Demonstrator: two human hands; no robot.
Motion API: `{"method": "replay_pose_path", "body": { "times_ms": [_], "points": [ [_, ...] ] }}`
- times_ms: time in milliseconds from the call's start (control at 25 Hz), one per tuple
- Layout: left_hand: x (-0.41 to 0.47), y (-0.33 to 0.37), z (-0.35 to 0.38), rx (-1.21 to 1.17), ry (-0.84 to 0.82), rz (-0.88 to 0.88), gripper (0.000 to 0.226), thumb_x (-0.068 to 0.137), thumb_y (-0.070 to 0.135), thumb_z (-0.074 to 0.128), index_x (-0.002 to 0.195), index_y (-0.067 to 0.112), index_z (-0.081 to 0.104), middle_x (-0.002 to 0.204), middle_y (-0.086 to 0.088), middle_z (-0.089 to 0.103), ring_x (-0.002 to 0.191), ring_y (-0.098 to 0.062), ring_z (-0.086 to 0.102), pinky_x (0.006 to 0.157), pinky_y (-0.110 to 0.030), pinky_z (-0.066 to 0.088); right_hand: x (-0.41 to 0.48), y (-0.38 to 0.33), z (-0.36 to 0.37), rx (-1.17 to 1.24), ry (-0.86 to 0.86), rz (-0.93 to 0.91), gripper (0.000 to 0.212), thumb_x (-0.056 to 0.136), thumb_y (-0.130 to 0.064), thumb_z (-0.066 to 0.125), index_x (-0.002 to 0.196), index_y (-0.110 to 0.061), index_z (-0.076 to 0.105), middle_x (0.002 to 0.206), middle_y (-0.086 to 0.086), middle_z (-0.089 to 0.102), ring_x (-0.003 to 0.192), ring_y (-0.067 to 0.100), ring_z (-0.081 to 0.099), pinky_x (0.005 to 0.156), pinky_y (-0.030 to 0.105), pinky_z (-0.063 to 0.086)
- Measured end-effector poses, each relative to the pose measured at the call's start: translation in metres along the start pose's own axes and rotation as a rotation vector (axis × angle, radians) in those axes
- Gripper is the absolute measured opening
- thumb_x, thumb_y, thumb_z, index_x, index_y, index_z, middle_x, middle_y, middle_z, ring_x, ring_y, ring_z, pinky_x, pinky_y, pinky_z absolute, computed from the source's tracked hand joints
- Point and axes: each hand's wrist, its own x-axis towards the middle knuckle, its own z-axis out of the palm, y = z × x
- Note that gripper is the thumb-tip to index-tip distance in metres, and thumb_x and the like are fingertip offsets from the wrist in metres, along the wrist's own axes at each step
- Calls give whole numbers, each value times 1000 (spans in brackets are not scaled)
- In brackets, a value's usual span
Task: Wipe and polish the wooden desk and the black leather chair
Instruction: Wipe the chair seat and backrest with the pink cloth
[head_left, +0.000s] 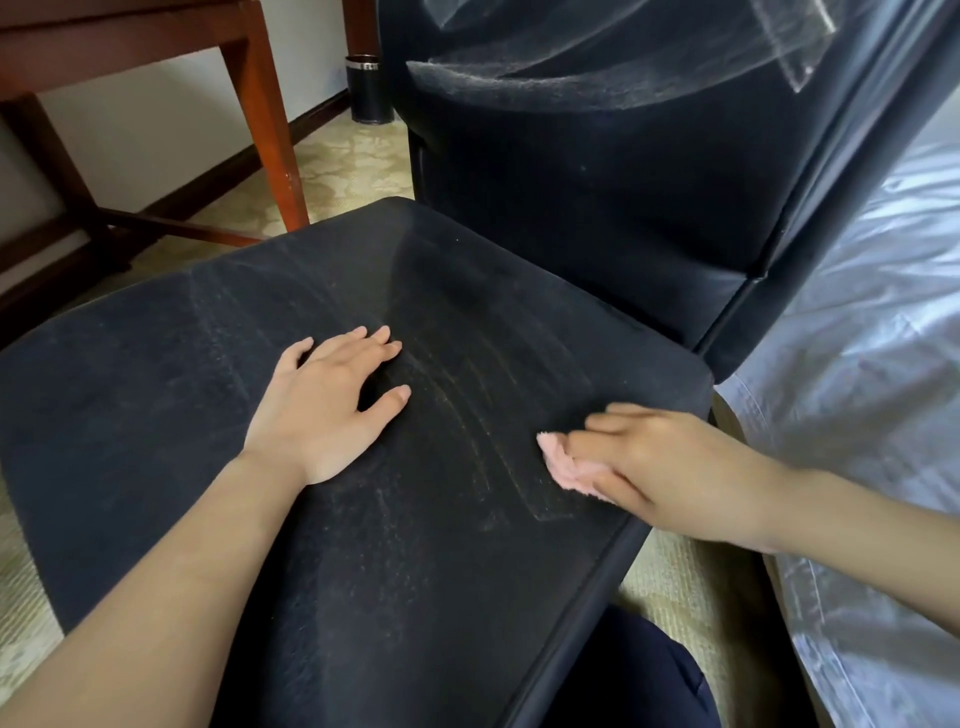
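Wiping the dusty chair seat (156, 364) at four o'clock, we pinch the pink cloth (563, 465) in our right hand (654, 467) while our left hand (327, 405), fingers spread flat, steadies it.

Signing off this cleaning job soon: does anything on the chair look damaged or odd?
No damage shows, but the chair seat carries grey dust and curved streaks beside the pink cloth; the backrest looks dusty too.
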Motion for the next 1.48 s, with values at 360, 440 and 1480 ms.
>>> {"method": "replay_pose_path", "body": {
  "times_ms": [360, 440, 1480],
  "points": [
    [2, -2, 1, -8, -19, 5, 61, 90, 58, 30, 144, 31, 37, 154, 17, 27, 144, 1, 13, 118, -32, 1, 72, 43, 4, -90, 1, 314, 12, 94, -26, 38, 85, -32, 44, 84, -10, 47, 89, 19, 56, 65, 30, 38],
    [1, 1, 1, 2, -25, -5, 69, 83, 60, 22, 145, 33, 36, 154, 19, 26, 143, 2, 12, 118, -31, 1, 99, 63, 4, -162, -15, 410, 11, 96, -22, 40, 89, -28, 45, 91, -6, 49, 93, 23, 57, 65, 32, 38],
    [-7, 20, 1, 194, 40, -85, 73, 90, 56, 1, 145, 26, 39, 154, 6, 33, 146, -14, 17, 117, -41, 4, 49, -63, 19, 5, 322, -9, 15, 86, -18, 50, 81, -28, 39, 61, -6, 49, 56, 18, 50, 47, 34, 45]
  ]
}}
